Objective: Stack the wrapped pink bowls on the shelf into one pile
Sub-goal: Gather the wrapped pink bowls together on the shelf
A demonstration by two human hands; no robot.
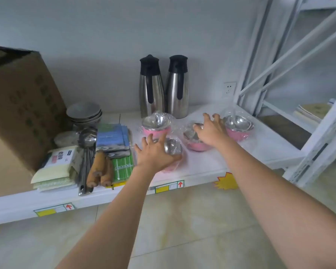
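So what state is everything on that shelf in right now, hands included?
Front pink bowl: wrapped, upright, under the left hand.
Middle pink bowl: wrapped, upright, under the right hand.
Back-left pink bowl: wrapped, upright, untouched.
Far-right pink bowl: wrapped, upright, untouched.
Left hand: fingers spread, open.
Right hand: fingers spread, open.
Two steel flasks: upright, lids on.
Grey bowls: already stacked.
Cardboard box: tilted.

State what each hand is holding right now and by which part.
Nothing is lifted. The left hand lies open over the nearest plastic-wrapped pink steel-lined bowl's rim; the right hand spreads over the middle wrapped pink bowl. Grip cannot be told.
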